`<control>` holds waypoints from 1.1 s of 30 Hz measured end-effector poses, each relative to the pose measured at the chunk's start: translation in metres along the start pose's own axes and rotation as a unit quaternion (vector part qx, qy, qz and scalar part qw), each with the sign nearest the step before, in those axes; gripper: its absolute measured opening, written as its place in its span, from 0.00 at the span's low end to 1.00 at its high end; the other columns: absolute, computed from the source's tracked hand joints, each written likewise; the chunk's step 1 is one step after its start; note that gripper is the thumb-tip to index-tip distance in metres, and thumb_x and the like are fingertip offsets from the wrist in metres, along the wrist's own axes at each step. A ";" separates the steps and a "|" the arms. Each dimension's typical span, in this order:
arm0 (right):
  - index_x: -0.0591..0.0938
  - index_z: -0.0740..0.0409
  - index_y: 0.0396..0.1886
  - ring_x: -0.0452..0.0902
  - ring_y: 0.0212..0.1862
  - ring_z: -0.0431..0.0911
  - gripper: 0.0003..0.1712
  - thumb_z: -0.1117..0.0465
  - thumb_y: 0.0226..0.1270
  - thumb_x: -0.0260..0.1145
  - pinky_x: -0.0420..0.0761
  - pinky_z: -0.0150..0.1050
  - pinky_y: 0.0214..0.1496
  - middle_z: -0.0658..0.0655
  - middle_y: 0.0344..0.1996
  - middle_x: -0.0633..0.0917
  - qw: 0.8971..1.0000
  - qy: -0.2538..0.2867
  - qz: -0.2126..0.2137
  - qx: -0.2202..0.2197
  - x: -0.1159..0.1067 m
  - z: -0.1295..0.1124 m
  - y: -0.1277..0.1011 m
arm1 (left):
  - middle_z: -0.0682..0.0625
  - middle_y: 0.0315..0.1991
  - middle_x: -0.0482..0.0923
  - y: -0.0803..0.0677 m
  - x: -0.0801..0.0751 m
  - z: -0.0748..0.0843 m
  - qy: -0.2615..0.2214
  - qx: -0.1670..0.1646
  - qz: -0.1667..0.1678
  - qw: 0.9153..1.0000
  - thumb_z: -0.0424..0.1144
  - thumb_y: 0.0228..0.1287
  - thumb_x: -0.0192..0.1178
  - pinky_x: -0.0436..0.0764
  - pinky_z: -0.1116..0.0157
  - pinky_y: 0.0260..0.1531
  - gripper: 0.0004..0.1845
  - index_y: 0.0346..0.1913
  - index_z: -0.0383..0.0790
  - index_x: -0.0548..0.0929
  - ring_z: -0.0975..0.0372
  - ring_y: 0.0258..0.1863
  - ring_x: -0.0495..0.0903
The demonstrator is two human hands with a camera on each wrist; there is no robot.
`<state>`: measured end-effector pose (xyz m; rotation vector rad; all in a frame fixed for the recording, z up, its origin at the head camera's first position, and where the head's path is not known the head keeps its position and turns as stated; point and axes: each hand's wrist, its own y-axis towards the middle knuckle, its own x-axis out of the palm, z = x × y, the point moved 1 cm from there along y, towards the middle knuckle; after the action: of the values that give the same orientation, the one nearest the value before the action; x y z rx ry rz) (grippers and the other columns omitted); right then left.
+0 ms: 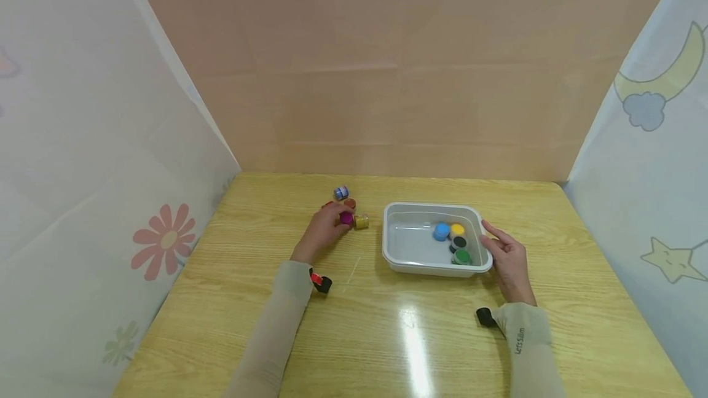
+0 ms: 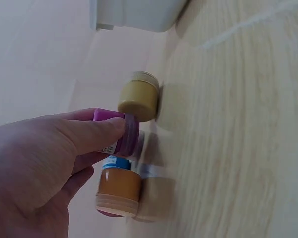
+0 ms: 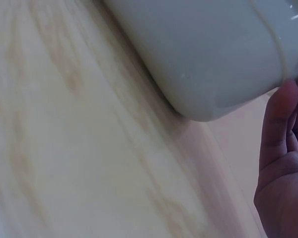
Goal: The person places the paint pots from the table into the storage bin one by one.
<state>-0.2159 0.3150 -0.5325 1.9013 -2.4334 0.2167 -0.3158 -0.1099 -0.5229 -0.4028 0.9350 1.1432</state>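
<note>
My left hand (image 1: 323, 230) pinches a small magenta paint pot (image 1: 346, 218) among a cluster of pots on the wooden table. In the left wrist view the thumb (image 2: 97, 133) lies across the magenta pot (image 2: 125, 133). A yellow pot (image 1: 361, 222) (image 2: 138, 97), a brown pot (image 1: 350, 203) (image 2: 118, 191) and a blue pot (image 1: 340, 192) stand around it. My right hand (image 1: 506, 260) rests against the right rim of a white tray (image 1: 398, 250) (image 3: 213, 54), fingers fairly straight. Inside the tray lie a blue pot (image 1: 440, 231), a yellow pot (image 1: 456, 229), a black pot (image 1: 458, 242) and a green pot (image 1: 461, 257).
Curtains with flower, moon and star prints close the left and right sides, and a beige panel (image 1: 398, 78) backs the table. Bare wood (image 1: 415, 336) stretches in front of the tray to the near edge.
</note>
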 end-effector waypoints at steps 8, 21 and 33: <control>0.82 0.50 0.67 0.73 0.21 0.34 0.26 0.58 0.71 0.72 0.73 0.27 0.22 0.46 0.22 0.87 1.000 0.000 -0.004 -0.001 0.000 0.000 0.000 | 0.43 0.64 0.80 0.000 -0.010 0.010 -0.009 0.009 0.021 1.000 0.33 0.66 0.70 0.78 0.50 0.66 0.17 0.57 0.42 0.84 0.49 0.66 0.78; 0.81 0.49 0.68 0.72 0.22 0.34 0.26 0.58 0.71 0.71 0.71 0.27 0.22 0.45 0.23 0.87 1.000 -0.001 -0.004 0.008 0.000 0.001 0.001 | 0.43 0.58 0.77 -0.007 -0.022 0.028 -0.063 0.027 0.062 0.996 0.36 0.71 0.67 0.85 0.55 0.55 0.19 0.62 0.37 0.82 0.51 0.55 0.82; 0.82 0.48 0.68 0.71 0.22 0.34 0.26 0.58 0.71 0.72 0.70 0.27 0.22 0.45 0.23 0.87 1.000 0.002 -0.008 0.009 -0.001 0.000 0.000 | 0.43 0.54 0.76 -0.008 -0.025 0.038 -0.112 0.023 0.067 0.991 0.37 0.71 0.67 0.85 0.58 0.57 0.18 0.60 0.37 0.81 0.52 0.55 0.82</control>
<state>-0.2152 0.3161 -0.5330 1.9256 -2.4208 0.2417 -0.2955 -0.1010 -0.4828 -0.1709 0.7987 1.2577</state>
